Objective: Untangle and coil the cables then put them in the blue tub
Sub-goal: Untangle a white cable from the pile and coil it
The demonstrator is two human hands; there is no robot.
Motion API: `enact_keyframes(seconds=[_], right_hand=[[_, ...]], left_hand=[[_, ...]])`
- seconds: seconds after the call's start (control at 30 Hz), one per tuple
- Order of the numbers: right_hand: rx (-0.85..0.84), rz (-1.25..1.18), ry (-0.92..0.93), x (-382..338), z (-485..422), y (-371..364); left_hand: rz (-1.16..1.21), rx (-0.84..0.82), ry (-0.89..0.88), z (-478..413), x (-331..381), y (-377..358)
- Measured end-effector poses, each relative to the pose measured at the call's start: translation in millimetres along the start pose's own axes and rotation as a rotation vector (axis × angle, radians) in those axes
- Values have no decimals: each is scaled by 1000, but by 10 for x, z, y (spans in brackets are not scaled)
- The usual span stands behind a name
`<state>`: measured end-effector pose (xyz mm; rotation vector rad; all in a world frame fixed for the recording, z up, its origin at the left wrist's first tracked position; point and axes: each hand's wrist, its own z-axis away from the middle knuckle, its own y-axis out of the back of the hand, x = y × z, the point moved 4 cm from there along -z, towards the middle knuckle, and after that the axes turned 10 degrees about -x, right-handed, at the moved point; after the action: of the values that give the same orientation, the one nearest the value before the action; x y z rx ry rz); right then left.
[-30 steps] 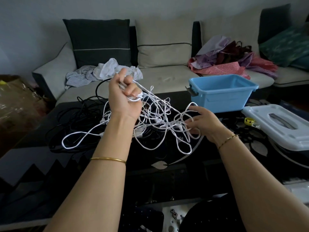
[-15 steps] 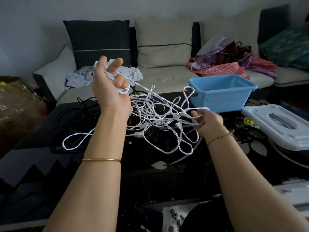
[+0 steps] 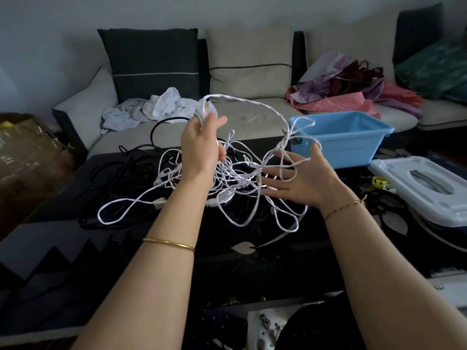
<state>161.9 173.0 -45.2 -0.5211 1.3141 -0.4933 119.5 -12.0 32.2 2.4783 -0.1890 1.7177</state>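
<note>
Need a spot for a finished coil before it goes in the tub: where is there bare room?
Free: the near table strip between the white tangle and the table's front edge; the sofa seat between the pale clothes and the red clothes. Crowded: black cables on the left, white lid on the right.

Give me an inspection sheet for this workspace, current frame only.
Surface: dark table, patterned, cables spread over it.
Job's things: white cables tangled; black cables loose at left; blue tub far right, no cable seen inside.
Clutter: white lid and small yellow item at right.
Grippers: left hand grips a raised white loop; right hand open, fingers spread among loops.
Cables: none coiled.
Surroundings: sofa behind, with clothes piles.
</note>
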Motion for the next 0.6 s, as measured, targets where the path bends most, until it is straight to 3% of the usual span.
enact_keyframes(seconds=[0.13, 0.33, 0.4, 0.53, 0.6], right_hand=[[-96, -193, 184, -75, -39, -109], [-175, 57, 454, -394, 92, -453], [-244, 18, 530, -480, 165, -528], [-180, -62, 638, -551, 228, -480], [-231, -121, 663, -555, 257, -485]], left_hand=[[-34, -27, 75, 18, -93, -57], [-24, -72, 166, 44, -222, -82], [-26, -81, 165, 47, -252, -81], [-42, -89, 147, 37, -272, -94], [-78, -113, 148, 35, -286, -110]])
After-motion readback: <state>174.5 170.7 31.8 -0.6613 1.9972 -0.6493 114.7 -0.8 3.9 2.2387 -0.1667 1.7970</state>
